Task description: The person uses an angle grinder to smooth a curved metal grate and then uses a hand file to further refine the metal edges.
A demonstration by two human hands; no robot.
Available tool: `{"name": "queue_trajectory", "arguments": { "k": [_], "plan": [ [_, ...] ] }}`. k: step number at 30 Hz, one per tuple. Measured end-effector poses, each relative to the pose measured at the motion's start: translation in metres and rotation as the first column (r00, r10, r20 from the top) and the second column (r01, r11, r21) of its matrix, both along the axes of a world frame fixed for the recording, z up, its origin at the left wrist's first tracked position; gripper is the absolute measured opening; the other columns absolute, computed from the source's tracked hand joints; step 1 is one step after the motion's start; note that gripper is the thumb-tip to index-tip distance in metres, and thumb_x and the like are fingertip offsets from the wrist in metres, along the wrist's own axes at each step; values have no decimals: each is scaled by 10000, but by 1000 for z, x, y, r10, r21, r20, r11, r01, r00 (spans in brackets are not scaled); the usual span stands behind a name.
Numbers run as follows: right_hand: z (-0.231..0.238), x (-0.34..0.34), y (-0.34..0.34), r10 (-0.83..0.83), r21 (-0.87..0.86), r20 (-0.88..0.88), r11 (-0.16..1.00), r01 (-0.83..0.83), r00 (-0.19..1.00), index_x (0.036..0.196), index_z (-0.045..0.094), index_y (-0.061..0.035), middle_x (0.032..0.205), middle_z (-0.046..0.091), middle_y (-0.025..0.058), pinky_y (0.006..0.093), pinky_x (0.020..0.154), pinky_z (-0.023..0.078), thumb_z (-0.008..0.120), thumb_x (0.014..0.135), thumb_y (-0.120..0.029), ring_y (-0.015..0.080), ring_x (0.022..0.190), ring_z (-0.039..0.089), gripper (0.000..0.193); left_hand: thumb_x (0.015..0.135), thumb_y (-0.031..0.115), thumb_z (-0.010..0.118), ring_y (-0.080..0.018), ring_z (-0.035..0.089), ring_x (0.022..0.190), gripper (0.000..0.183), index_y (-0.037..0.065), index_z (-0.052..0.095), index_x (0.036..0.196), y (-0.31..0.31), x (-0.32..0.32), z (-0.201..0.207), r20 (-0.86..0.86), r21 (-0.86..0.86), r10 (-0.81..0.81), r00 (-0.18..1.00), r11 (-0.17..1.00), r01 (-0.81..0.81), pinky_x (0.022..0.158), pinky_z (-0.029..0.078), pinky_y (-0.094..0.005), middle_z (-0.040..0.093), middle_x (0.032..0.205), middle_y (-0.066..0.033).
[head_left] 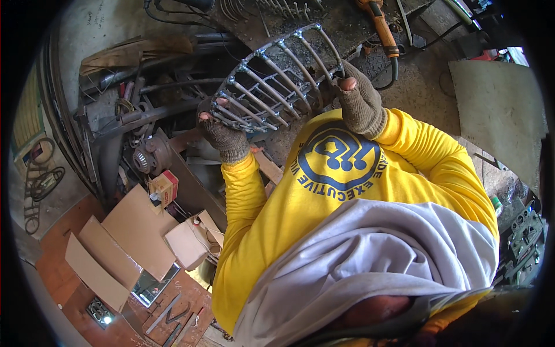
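Note:
A curved rack of welded metal bars [280, 74] is held up in front of my chest, tilted, with lumpy weld beads where its rods meet the bent outer bar. My left hand [222, 132], in a brown fingerless knit glove, grips its lower left end. At the right end, my right hand [359, 99], gloved the same way, closes on the outer bar with its thumb showing. Part of each hand's fingers is hidden behind the metal. Just beyond the right hand, an orange power tool [378, 26] with a cord lies on the dark worktop.
Scrap metal and a dusty motor-like machine [151, 151] crowd the left side. Cardboard sheets [136, 231] and a small red-and-tan box [163, 188] sit below them, beside hand tools [173, 309] on a reddish board. A large pale sheet [497, 110] stands at the right.

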State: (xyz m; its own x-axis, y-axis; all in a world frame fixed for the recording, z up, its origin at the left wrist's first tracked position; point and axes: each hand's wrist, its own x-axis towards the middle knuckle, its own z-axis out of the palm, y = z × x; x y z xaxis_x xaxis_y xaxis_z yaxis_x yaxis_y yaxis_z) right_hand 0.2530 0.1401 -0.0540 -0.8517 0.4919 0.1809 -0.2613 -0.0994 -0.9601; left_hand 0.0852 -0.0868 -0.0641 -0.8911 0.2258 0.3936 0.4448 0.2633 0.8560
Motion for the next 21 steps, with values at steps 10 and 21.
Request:
{"name": "queue_trajectory", "arguments": {
  "k": [10,21],
  "plan": [
    [-15,3,-1,-16,73,6,997,15,1000,1000,618,6,756,603,54,292,630,464,435,1004,-565,155,678,582,599,886,726,513,-338,536,1229,831,18,504,1319,-13,0,-11,525,437,-255,812,900,0,1015,482,-521,518,1366,-164],
    [-20,4,1,-48,37,54,998,46,997,1081,614,-5,785,606,37,261,636,477,452,1009,-546,126,691,585,569,902,707,506,-282,648,967,724,24,639,1100,-11,0,-6,445,287,-184,876,956,55,828,537,-450,655,1069,-130]
  ]
}}
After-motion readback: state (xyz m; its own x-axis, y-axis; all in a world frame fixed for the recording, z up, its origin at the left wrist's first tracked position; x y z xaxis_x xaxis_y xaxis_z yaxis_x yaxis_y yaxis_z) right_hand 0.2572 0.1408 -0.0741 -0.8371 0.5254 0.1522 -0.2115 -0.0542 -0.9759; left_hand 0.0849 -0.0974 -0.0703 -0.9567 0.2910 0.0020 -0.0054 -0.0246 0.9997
